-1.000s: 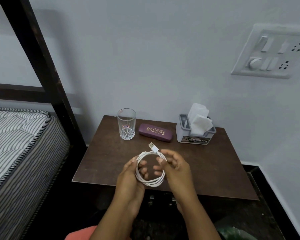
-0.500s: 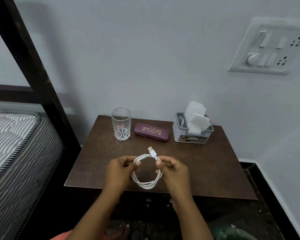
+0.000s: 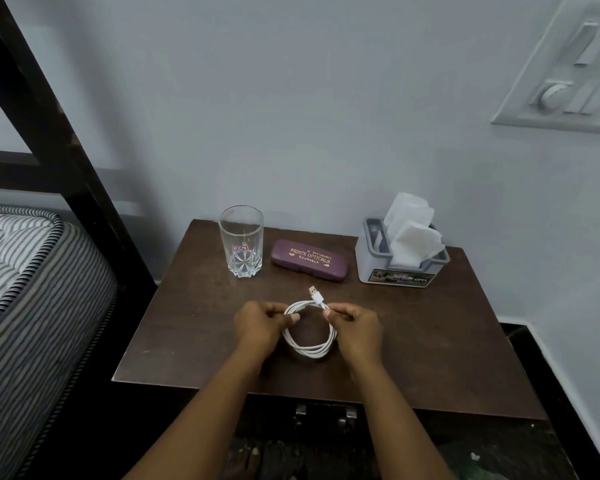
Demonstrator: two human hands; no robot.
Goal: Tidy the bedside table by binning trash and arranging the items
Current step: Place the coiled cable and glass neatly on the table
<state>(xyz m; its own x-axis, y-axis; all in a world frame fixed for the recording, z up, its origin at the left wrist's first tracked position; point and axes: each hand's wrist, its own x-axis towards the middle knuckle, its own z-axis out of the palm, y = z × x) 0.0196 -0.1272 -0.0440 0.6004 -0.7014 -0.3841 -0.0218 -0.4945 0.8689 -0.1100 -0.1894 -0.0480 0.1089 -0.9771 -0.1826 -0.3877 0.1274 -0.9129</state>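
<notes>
A coiled white USB cable (image 3: 310,348) rests low over the middle of the dark wooden bedside table (image 3: 430,358). My left hand (image 3: 260,327) pinches the coil's left side. My right hand (image 3: 355,329) pinches the right side just below the plug, which points up and away. Along the table's back stand an empty clear glass (image 3: 241,241), a purple spectacle case (image 3: 309,260) lying flat, and a grey tissue box (image 3: 395,268) with white tissues sticking out.
A striped mattress (image 3: 32,289) and a dark bed post (image 3: 49,133) are to the left. A wall switch panel (image 3: 568,81) is at the upper right. The table's front edge has metal drawer handles (image 3: 324,415) below it. Something green lies on the floor at the lower right.
Both hands have moved forward and down with the coiled cable, from near the table's front edge to its middle. The coil now lies flatter, close to the tabletop.
</notes>
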